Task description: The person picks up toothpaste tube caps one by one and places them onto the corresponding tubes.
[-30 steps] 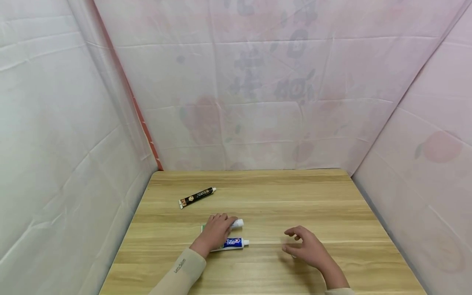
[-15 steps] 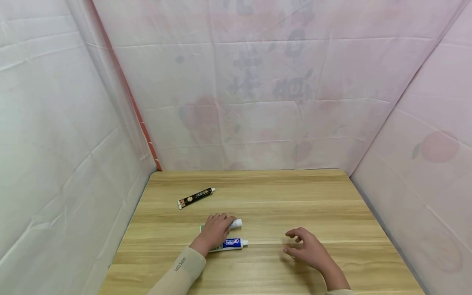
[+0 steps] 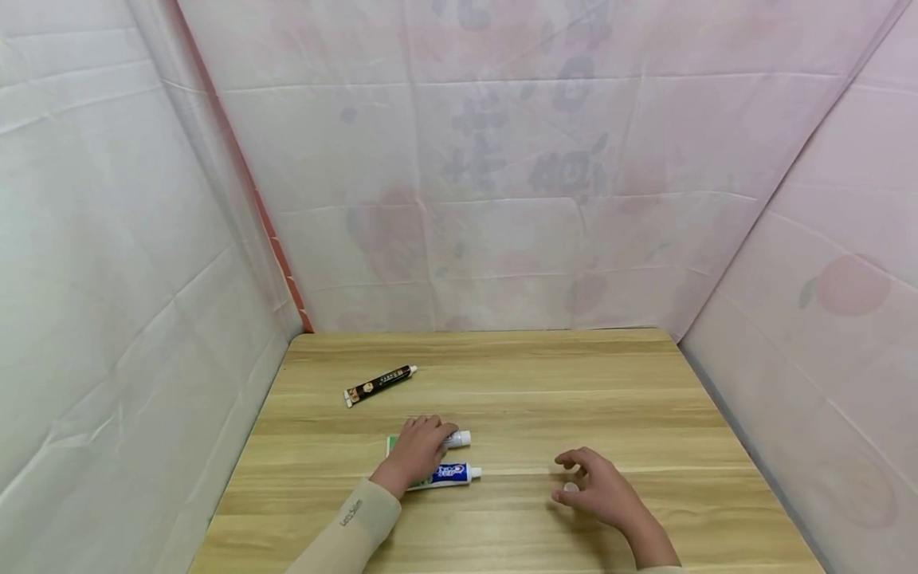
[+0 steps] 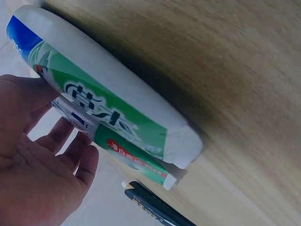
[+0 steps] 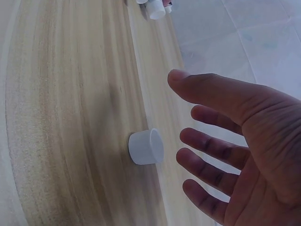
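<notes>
My left hand [image 3: 418, 448] grips a green and white toothpaste tube [image 4: 129, 157], thumb on one side and curled fingers on the other. Its white cap end pokes out past the fingers in the head view. Right beside it, on the near side, lies a larger blue, green and white toothpaste tube [image 3: 450, 474], partly covered by the hand and wrist. My right hand [image 3: 598, 488] hovers to the right with thumb and fingers spread apart, holding nothing. A small white cylinder [image 5: 145, 147], like a cap or tiny cup, sits on the table by its fingers.
Farther back at the left, a black toothpaste tube [image 3: 380, 386] lies at a slant on the wood-grain table [image 3: 516, 375]. Pale printed sheets [image 3: 502, 239] hang as walls behind the table and along both sides.
The gripped tube's cap end has turned slightly toward me. My right hand has shifted a little nearer, and more of the white cylinder shows between its thumb and fingers. The left hand stays put.
</notes>
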`<control>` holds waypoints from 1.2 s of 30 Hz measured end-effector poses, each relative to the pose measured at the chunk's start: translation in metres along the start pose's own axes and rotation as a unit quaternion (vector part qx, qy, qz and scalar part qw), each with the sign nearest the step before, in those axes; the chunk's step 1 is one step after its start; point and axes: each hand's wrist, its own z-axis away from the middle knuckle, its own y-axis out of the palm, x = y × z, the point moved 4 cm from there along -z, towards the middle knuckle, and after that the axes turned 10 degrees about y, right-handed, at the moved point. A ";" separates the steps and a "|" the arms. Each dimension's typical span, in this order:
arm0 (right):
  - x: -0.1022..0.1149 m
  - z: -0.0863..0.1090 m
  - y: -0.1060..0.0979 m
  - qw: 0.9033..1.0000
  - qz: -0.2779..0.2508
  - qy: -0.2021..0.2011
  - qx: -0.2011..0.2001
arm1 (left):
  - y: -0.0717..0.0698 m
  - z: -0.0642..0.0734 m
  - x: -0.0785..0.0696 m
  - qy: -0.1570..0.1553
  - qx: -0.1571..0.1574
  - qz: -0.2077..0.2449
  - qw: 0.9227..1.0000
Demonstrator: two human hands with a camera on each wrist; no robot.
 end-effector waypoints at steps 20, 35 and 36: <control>-0.007 0.000 0.008 1.000 -0.005 -0.008 -0.005 | -0.002 0.002 0.016 -0.027 0.016 0.059 0.998; -0.010 0.000 0.003 1.000 0.015 0.011 -0.015 | -0.018 -0.001 0.043 -0.060 -0.046 0.058 0.995; -0.010 0.000 0.003 1.000 0.015 0.012 -0.016 | -0.019 -0.001 0.045 -0.061 -0.051 0.056 0.995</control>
